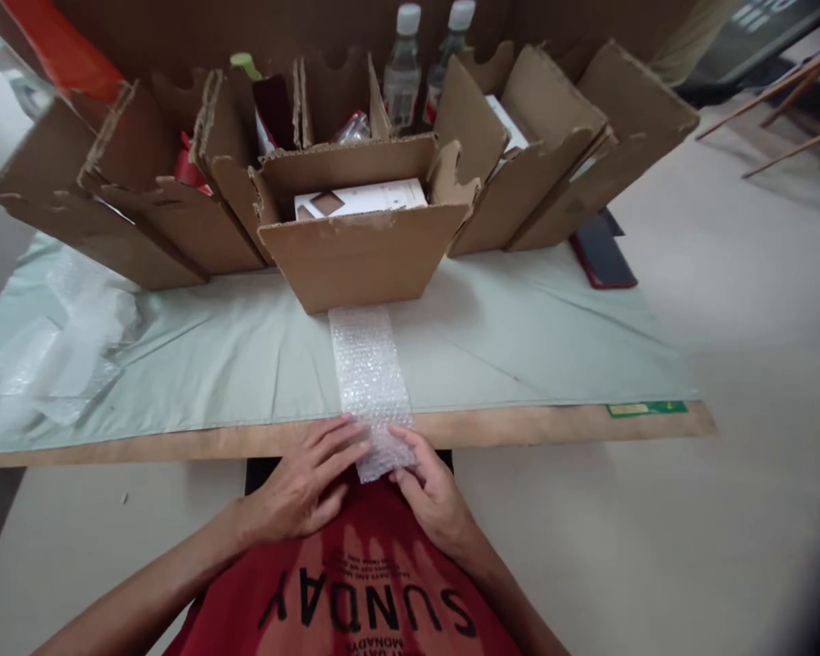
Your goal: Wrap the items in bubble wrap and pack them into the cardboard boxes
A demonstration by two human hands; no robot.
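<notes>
A strip of bubble wrap (373,364) lies over the table's front edge, its far end by the base of the middle cardboard box (355,264). My left hand (307,483) rests at the strip's left edge, fingers stretched out and touching it. On the right side of the near end, my right hand (434,492) pinches the wrap between thumb and forefinger. That near end hangs slightly past the wooden edge, close to the red shirt (383,583). Inside the middle box sits a white carton (375,196) with a brown pattern.
More cardboard boxes (553,155) stand in a curved row behind. Two clear bottles (403,73) rise at the back. Crumpled bubble wrap (68,346) lies at left on the pale green cloth (519,337). A dark flat case (605,255) is at right.
</notes>
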